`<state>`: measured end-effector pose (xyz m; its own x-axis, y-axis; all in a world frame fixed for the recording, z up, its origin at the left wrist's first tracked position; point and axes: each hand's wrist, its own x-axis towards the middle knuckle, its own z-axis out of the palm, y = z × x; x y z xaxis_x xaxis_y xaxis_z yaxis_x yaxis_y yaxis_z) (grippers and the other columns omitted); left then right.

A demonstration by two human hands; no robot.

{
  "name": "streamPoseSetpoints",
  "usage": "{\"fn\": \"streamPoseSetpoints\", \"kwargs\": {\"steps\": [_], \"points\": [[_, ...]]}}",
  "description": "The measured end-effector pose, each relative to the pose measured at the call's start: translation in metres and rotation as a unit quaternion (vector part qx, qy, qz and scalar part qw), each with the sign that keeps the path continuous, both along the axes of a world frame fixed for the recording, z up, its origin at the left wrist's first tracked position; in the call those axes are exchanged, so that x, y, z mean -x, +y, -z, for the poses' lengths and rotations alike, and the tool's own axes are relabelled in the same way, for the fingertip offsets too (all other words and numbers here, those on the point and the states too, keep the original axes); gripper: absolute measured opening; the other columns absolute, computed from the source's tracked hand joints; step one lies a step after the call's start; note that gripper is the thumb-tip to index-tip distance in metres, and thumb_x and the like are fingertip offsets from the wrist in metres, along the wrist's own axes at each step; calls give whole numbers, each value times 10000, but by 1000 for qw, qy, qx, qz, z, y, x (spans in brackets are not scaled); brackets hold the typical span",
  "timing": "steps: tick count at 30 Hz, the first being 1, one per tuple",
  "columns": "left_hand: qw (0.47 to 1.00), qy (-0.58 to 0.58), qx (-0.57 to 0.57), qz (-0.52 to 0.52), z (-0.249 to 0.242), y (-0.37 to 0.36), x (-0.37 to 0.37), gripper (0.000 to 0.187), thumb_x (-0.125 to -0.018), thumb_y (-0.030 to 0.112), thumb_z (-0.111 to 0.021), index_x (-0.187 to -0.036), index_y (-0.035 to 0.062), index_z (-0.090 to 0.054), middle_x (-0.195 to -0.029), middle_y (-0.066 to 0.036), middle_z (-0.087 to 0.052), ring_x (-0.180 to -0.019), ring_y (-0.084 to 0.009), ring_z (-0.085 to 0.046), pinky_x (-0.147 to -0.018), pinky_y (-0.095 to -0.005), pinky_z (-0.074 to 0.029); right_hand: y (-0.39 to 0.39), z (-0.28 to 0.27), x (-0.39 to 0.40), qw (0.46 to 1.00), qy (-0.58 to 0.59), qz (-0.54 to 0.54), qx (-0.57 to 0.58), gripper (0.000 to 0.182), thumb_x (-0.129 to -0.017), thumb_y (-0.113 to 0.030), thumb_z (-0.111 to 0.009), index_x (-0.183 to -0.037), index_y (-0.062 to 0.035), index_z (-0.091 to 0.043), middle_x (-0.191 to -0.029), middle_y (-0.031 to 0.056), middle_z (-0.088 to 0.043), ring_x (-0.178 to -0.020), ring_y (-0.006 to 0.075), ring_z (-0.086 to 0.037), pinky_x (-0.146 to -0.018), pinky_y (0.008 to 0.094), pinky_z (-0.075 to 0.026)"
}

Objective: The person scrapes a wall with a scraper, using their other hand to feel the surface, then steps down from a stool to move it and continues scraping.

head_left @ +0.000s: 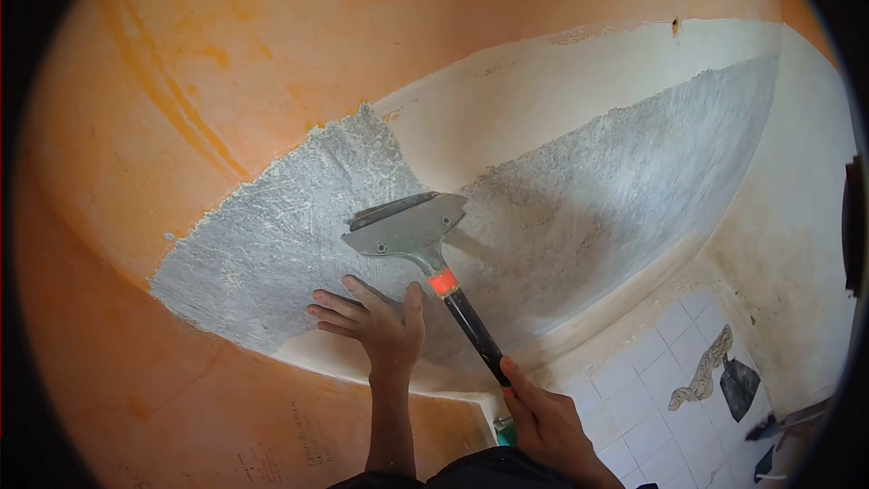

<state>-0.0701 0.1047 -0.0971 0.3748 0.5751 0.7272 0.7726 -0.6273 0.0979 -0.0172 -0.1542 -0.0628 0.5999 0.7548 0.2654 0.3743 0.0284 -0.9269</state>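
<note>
My right hand point(548, 426) is wrapped round the lower end of the black handle of a wall scraper point(472, 326). Its wide grey metal head, with an orange-red band below it, is up against the wall and overlaps the rough grey patch point(262, 244) where the surface coat is off. To the left of the handle, my left hand point(389, 330) is held up with fingers spread and nothing in it, close to the lower part of that patch. Orange paint point(217, 54) borders the patch above and below.
A smooth off-white strip point(543, 81) runs above the grey patch, with a small hole near its top. At the lower right lies a white tiled floor point(647, 398) with a crumpled cloth-like strip point(706, 376) and a dark flat object point(740, 389) on it.
</note>
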Motion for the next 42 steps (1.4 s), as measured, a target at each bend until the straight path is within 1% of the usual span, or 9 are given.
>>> {"fn": "streamPoseSetpoints", "kwargs": {"steps": [4, 7, 9, 16, 18, 28, 31, 37, 42], "points": [[1000, 1, 1, 0, 0, -2, -1, 1017, -915, 589, -472, -1492, -32, 90, -1466, -384, 254, -1323, -637, 212, -1011, -758, 29, 1, -6, -5, 999, 3, -16, 42, 484, -957, -86, -546, -1430, -111, -445, -825, 218, -674, -735, 296, -707, -656, 325, -516], [1000, 6, -4, -5, -1, 2, 1, 1019, -913, 576, -483, -1491, -30, 98, -1465, -384, 254, -1323, -637, 214, -1012, -758, 26, 2, -5, -1, 1000, -8, 16, -1, 485, -953, -79, -550, -1427, -109, -449, -822, 218, -674, -731, 295, -706, -653, 329, -517], [1000, -8, -10, 8, 1, 2, 0, 1024, -899, 597, -511, -1488, -39, 34, -1450, -432, 198, -1290, -700, 155, -960, -805, -7, 2, -8, -5, 999, 9, -17, 30, 486, -951, -78, -556, -1425, -107, -451, -813, 215, -672, -707, 286, -699, -646, 325, -517], [1000, -1, -4, 6, 1, 0, 2, 1033, -897, 596, -512, -1489, -36, 50, -1449, -432, 201, -1290, -701, 151, -962, -804, -11, 1, -4, -4, 1000, -11, -7, 12, 476, -952, -83, -560, -1417, -95, -458, -800, 197, -665, -689, 270, -687, -649, 318, -513], [1000, 11, -6, -5, -3, -3, 0, 1025, -906, 540, -519, -1489, -41, 92, -1467, -387, 248, -1325, -635, 217, -1014, -757, 25, -1, -8, -10, 998, -7, -14, 58, 475, -951, -79, -560, -1416, -94, -460, -792, 189, -662, -686, 267, -685, -649, 322, -512], [1000, 4, -16, -8, 0, 2, -2, 1028, -905, 569, -492, -1487, -46, 91, -1463, -394, 246, -1327, -635, 208, -1018, -753, 22, 0, -8, -7, 1000, -4, -8, 17, 469, -947, -76, -567, -1406, -95, -473, -786, 198, -654, -661, 278, -675, -639, 320, -506], [999, -1, -34, -3, 1, 1, -3, 1063, -876, 603, -546, -1483, -51, 32, -1456, -425, 187, -1292, -701, 135, -958, -809, -43, 2, -17, -8, 998, 6, 1, 60, 480, -945, -70, -566, -1413, -98, -463, -794, 194, -659, -672, 276, -680, -643, 314, -508], [999, 0, -33, -6, -1, -2, -1, 1073, -869, 611, -552, -1474, -65, 22, -1451, -433, 178, -1289, -706, 124, -950, -813, -41, 9, -9, -6, 997, -77, 15, -23, 497, -950, -79, -560, -1432, -111, -440, -772, 178, -653, -667, 273, -680, -647, 310, -509], [1000, -6, -20, 8, -1, 0, -2, 1078, -859, 611, -569, -1476, -60, 6, -1448, -442, 161, -1281, -715, 120, -947, -814, -32, 3, -18, -1, 999, 3, 5, 51, 492, -957, -94, -560, -1434, -114, -439, -758, 171, -644, -661, 261, -671, -631, 314, -501]]}}
